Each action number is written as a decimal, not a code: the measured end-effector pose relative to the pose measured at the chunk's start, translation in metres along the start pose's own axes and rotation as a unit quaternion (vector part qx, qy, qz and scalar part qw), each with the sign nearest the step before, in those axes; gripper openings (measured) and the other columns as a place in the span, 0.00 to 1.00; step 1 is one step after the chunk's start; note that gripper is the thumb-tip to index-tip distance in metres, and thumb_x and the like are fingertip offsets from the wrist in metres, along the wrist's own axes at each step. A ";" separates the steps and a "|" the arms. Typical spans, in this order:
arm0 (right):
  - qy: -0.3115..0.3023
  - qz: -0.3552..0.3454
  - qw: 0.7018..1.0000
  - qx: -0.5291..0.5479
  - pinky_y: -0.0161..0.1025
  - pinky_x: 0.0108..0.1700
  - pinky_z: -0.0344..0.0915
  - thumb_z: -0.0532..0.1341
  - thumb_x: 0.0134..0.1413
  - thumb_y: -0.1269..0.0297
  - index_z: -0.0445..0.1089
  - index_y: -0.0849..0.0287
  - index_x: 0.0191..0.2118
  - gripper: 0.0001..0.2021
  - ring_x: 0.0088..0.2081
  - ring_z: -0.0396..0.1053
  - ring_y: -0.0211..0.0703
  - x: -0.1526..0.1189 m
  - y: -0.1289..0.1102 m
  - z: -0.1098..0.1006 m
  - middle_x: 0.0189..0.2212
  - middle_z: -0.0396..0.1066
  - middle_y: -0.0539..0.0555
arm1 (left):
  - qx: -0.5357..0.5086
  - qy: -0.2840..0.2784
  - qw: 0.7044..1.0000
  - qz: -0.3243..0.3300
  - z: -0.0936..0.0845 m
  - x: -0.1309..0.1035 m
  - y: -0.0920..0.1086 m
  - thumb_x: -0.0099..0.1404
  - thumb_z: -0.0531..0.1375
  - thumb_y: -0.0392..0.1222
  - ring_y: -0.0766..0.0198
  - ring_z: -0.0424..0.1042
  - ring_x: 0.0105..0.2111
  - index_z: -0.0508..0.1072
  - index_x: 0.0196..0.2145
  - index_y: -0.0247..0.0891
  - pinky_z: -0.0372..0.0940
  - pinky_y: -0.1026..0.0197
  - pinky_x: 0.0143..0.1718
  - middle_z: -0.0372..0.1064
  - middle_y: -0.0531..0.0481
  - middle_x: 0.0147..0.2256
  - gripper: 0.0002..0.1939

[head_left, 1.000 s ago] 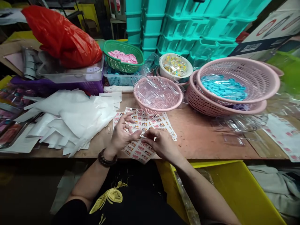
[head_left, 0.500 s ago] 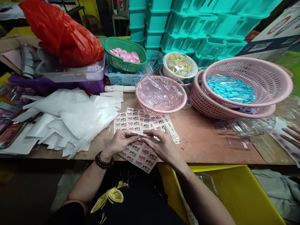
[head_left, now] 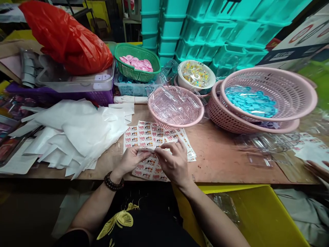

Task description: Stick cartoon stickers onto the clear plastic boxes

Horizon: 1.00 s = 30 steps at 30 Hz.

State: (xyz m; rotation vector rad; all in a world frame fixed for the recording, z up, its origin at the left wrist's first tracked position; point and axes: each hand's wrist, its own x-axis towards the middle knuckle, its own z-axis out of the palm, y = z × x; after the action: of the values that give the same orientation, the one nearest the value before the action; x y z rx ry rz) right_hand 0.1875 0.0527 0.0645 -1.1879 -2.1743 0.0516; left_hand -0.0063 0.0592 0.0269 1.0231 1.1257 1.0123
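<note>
My left hand pinches the edge of a sticker sheet between thumb and fingers. Printed on it are rows of pink and black-orange cartoon animals. At the same folded edge, my right hand has its thumb and forefinger pressed together, with the other fingers curled; the bit between those tips is too small to make out. Beneath and beyond my hands, more printed sheets lie overlapped on the wooden table, partly under a pink basket of clear plastic cases.
White backing papers are heaped at left. Pink baskets with blue pieces stand at right, near clear cases. Another person's hand rests by sheets at the right edge. A yellow bin sits below the table edge.
The sheet's near end has dropped back toward the table edge. My right hand has turned, its fingers more curled. The other person's hand has moved lower, and a white sheet shows there.
</note>
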 end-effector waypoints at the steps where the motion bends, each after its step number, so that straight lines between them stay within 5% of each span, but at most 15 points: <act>1: 0.003 -0.029 1.000 0.003 0.57 0.60 0.61 0.61 0.63 0.66 0.79 0.43 0.40 0.11 0.36 0.71 0.45 -0.005 0.001 -0.001 0.32 0.75 0.50 | 0.004 0.001 1.000 -0.010 -0.002 0.001 -0.002 0.52 0.73 0.54 0.55 0.77 0.34 0.82 0.35 0.33 0.71 0.56 0.38 0.80 0.44 0.31 0.21; 3: 0.027 -0.049 0.998 0.013 0.53 0.55 0.67 0.62 0.60 0.66 0.79 0.37 0.42 0.13 0.33 0.71 0.44 -0.008 0.008 -0.005 0.28 0.73 0.49 | 0.009 0.000 0.999 -0.031 -0.007 0.000 -0.005 0.53 0.72 0.54 0.54 0.77 0.33 0.81 0.34 0.32 0.71 0.55 0.36 0.79 0.43 0.30 0.20; 5: 0.099 0.010 0.995 0.015 0.53 0.52 0.68 0.61 0.60 0.66 0.75 0.35 0.51 0.18 0.36 0.72 0.47 0.008 0.021 -0.011 0.31 0.74 0.50 | -0.001 -0.003 1.000 -0.029 -0.014 -0.002 -0.006 0.56 0.71 0.53 0.54 0.77 0.35 0.81 0.37 0.33 0.71 0.54 0.38 0.80 0.43 0.32 0.20; 8: 0.172 0.145 0.974 0.038 0.56 0.54 0.69 0.55 0.63 0.67 0.50 0.45 0.72 0.34 0.49 0.72 0.54 0.060 0.051 -0.019 0.47 0.75 0.57 | -0.019 -0.009 1.000 -0.001 -0.028 -0.008 -0.006 0.56 0.71 0.47 0.58 0.75 0.34 0.80 0.38 0.35 0.70 0.57 0.38 0.78 0.46 0.33 0.16; 10: 0.114 0.207 0.968 0.086 0.56 0.55 0.68 0.54 0.62 0.65 0.30 0.55 0.75 0.42 0.55 0.70 0.56 0.098 0.069 -0.022 0.56 0.71 0.63 | -0.053 -0.024 0.998 0.034 -0.037 -0.012 -0.006 0.54 0.70 0.43 0.60 0.72 0.31 0.80 0.32 0.34 0.67 0.60 0.33 0.75 0.48 0.28 0.10; 12: 0.023 0.266 0.953 0.140 0.57 0.58 0.67 0.59 0.59 0.59 0.21 0.63 0.74 0.51 0.60 0.67 0.61 0.123 0.081 -0.021 0.61 0.66 0.70 | -0.109 -0.039 0.990 0.077 -0.045 -0.013 -0.005 0.52 0.67 0.41 0.61 0.69 0.27 0.76 0.23 0.34 0.65 0.61 0.29 0.69 0.49 0.23 0.07; 15: -0.062 0.332 0.926 0.168 0.64 0.60 0.62 0.66 0.50 0.50 0.19 0.69 0.73 0.63 0.62 0.64 0.70 0.135 0.084 -0.013 0.62 0.63 0.76 | -0.173 -0.048 0.978 0.102 -0.052 -0.010 -0.001 0.53 0.62 0.42 0.66 0.62 0.22 0.68 0.17 0.36 0.58 0.64 0.21 0.60 0.51 0.19 0.11; 19: -0.077 0.357 0.918 0.158 0.68 0.60 0.60 0.68 0.46 0.50 0.17 0.71 0.72 0.66 0.59 0.66 0.74 0.129 0.077 -0.004 0.59 0.65 0.77 | -0.194 -0.108 0.973 0.068 -0.050 0.002 0.010 0.57 0.60 0.53 0.70 0.50 0.16 0.63 0.14 0.38 0.45 0.66 0.14 0.50 0.54 0.16 0.22; 22: -0.033 0.342 0.923 0.170 0.65 0.62 0.60 0.69 0.47 0.53 0.15 0.69 0.72 0.66 0.61 0.64 0.69 0.122 0.073 -0.008 0.61 0.62 0.76 | -0.184 -0.148 0.971 0.030 -0.039 0.011 0.020 0.63 0.54 0.66 0.70 0.48 0.13 0.62 0.11 0.38 0.42 0.65 0.13 0.45 0.55 0.12 0.34; 26: 0.086 0.238 0.958 0.136 0.65 0.65 0.57 0.69 0.48 0.56 0.13 0.58 0.72 0.65 0.66 0.56 0.66 0.097 0.062 -0.032 0.67 0.53 0.70 | -0.120 -0.152 0.981 -0.023 -0.019 0.019 0.032 0.68 0.58 0.58 0.73 0.47 0.13 0.74 0.19 0.35 0.45 0.66 0.17 0.48 0.57 0.11 0.28; 28: 0.059 0.122 0.975 0.179 0.62 0.65 0.60 0.70 0.50 0.56 0.14 0.52 0.72 0.65 0.67 0.54 0.65 0.077 0.055 -0.048 0.70 0.46 0.67 | -0.126 -0.187 0.973 -0.043 -0.011 0.023 0.034 0.66 0.61 0.55 0.73 0.47 0.14 0.78 0.28 0.35 0.45 0.65 0.17 0.52 0.58 0.13 0.20; 30: -0.042 -0.008 0.961 0.273 0.58 0.64 0.62 0.71 0.51 0.56 0.15 0.48 0.72 0.64 0.68 0.55 0.61 0.058 0.048 -0.061 0.71 0.44 0.65 | -0.169 -0.204 0.963 -0.056 -0.005 0.025 0.032 0.65 0.62 0.57 0.72 0.46 0.14 0.79 0.32 0.37 0.45 0.65 0.17 0.54 0.57 0.14 0.19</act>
State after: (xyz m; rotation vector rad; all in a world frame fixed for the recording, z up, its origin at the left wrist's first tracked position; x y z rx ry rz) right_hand 0.2344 0.1095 0.1271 -0.8578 -2.0457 0.6623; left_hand -0.0112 0.0907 0.0520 0.8320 0.6368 0.8189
